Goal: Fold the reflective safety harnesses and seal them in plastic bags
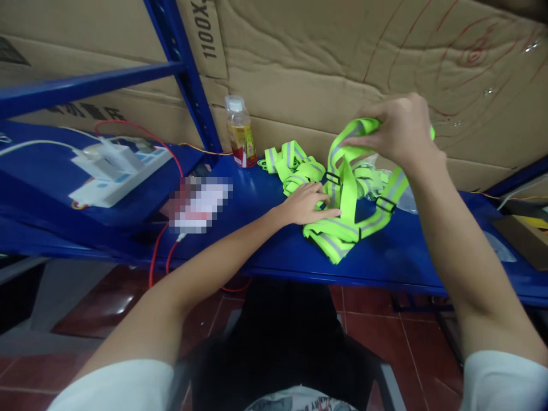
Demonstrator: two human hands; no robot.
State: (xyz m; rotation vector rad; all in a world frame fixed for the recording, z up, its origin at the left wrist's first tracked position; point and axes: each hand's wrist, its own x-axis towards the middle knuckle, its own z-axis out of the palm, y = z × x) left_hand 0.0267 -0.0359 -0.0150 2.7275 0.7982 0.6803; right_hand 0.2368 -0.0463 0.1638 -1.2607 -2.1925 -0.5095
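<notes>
Here, straps [349, 194] (yellow-green) hang below right grip [402, 128].

Seen from the head at close range, facing forward and down onto left hand [306, 204], right hand [403, 128] and shelf [398, 251].

Clearances: two gaps in front, rear walled off

I log two passages on the blue shelf [405, 258]: bare surface between the bottle [242, 137] and the left hand [306, 204], and a second patch right of the green straps [336, 235], toward the front edge. Cardboard [299, 97] closes the rear. A raised strap loop [339, 140] below the right hand [405, 128] bars my direct crossing. Right forearm [462, 240] obstructs side entry. Far left: power strip [122, 181], red cable [160, 141] in the way.
</notes>
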